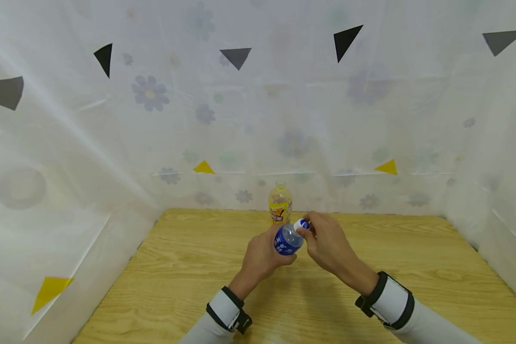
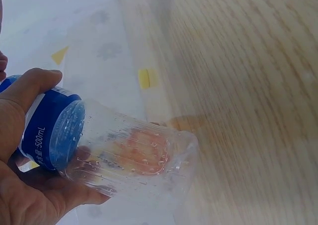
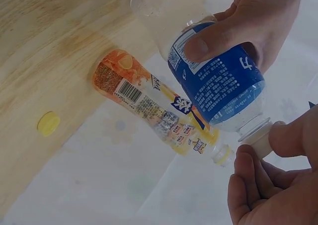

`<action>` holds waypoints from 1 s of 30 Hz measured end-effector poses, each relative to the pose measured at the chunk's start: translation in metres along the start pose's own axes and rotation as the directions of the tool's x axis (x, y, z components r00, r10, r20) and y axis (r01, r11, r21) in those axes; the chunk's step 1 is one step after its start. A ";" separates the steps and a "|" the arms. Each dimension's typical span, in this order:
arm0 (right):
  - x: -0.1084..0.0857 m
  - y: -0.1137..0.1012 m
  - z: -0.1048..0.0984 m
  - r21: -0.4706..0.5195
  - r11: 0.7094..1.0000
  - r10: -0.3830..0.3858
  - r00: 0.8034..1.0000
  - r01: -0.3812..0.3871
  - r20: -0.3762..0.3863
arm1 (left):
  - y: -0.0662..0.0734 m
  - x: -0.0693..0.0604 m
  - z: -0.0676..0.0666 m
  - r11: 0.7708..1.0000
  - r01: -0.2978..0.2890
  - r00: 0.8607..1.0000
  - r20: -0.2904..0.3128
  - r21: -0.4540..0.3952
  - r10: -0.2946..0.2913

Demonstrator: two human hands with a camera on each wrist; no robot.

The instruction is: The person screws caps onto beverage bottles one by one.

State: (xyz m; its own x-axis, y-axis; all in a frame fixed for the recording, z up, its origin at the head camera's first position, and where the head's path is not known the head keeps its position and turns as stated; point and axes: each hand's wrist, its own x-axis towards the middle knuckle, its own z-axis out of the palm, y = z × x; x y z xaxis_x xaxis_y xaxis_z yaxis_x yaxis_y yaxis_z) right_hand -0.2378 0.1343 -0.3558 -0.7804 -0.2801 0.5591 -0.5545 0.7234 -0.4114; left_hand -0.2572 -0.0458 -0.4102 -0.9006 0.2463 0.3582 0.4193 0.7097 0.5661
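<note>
My left hand [image 1: 262, 255] grips a clear bottle round its blue label [image 1: 285, 242], holding it tilted above the wooden table. In the left wrist view, droplets cling inside the bottle's clear lower part [image 2: 134, 155]. At the bottle's neck, my right hand [image 1: 330, 243] pinches the white cap [image 3: 258, 141] between thumb and fingers. Behind the held bottle stands a second bottle [image 1: 280, 204] with a yellow and orange label; its mouth is uncapped. A yellow cap [image 3: 48, 124] lies on the table near that bottle in the right wrist view.
The wooden table [image 1: 189, 267] reaches back to a pale flowered sheet [image 1: 249, 124] that hangs behind it and along both sides. Black, grey and yellow triangles are on the sheet. Bands with small devices circle both wrists.
</note>
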 end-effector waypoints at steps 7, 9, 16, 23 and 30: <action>0.000 -0.001 -0.001 0.003 1.000 -0.002 1.000 0.002 -0.009 | 0.000 0.000 0.001 1.000 -0.003 1.000 0.000 0.000 0.003; -0.001 -0.001 -0.001 0.003 1.000 -0.002 1.000 0.002 -0.010 | 0.000 0.000 0.001 1.000 -0.002 1.000 0.001 -0.001 0.002; -0.002 0.000 0.001 0.002 1.000 0.003 1.000 -0.003 -0.009 | 0.000 0.001 0.000 1.000 0.006 1.000 0.007 -0.005 -0.006; -0.006 -0.005 -0.003 -0.047 0.996 0.073 0.995 -0.070 0.063 | -0.002 0.000 0.000 1.000 0.007 1.000 0.009 0.002 -0.007; -0.007 -0.006 -0.004 -0.014 1.000 0.013 0.998 -0.013 0.054 | -0.003 0.000 0.000 1.000 -0.007 1.000 -0.009 0.005 0.007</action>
State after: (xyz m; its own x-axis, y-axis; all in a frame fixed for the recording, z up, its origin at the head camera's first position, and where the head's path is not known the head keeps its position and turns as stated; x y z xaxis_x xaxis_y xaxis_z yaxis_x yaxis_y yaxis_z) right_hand -0.2282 0.1347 -0.3539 -0.8021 -0.3038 0.5141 -0.5404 0.7357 -0.4084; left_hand -0.2583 -0.0480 -0.4114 -0.8966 0.2449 0.3689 0.4246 0.7116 0.5598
